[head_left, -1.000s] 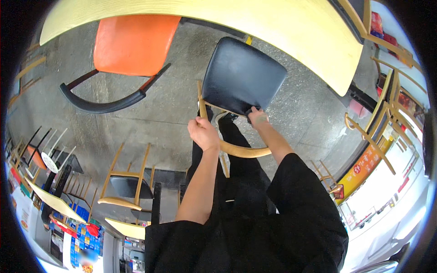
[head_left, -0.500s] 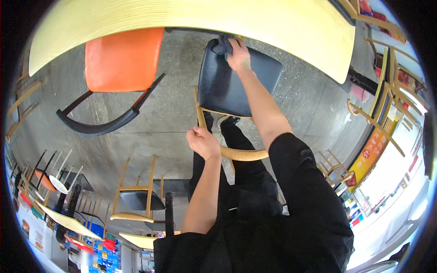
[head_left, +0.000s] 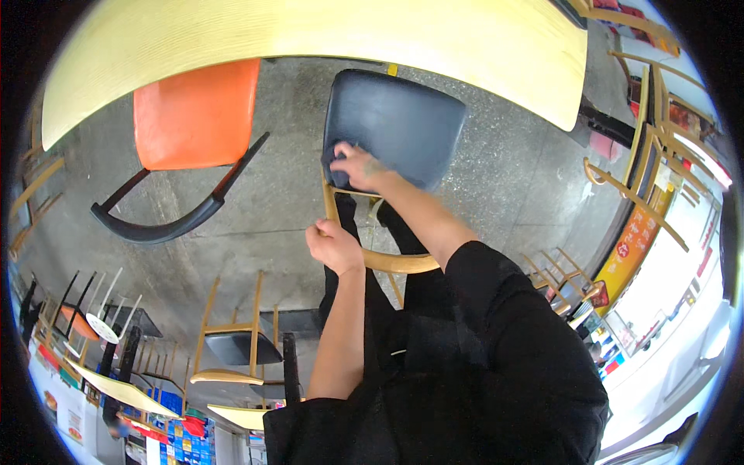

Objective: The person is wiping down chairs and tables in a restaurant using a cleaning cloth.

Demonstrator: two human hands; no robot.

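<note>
A chair with a black padded seat (head_left: 403,120) and a curved light-wood back rail (head_left: 399,262) stands right in front of me. My right hand (head_left: 361,167) is closed on a dark cloth (head_left: 334,164) and presses it onto the seat's near left corner. Much of the cloth is hidden under the fingers. My left hand (head_left: 337,246) is wrapped round the left end of the wooden rail and holds the chair there.
A light-wood tabletop (head_left: 310,27) spans the far side, its edge just beyond the black seat. On the left stands an orange-seated chair (head_left: 195,116) with a black curved back. Behind me is another wooden chair (head_left: 240,349); more wooden furniture (head_left: 651,147) lines the right.
My right hand has drawn the cloth from the seat's far edge to its near left corner. My left hand keeps its hold on the rail. The whole view has shifted slightly.
</note>
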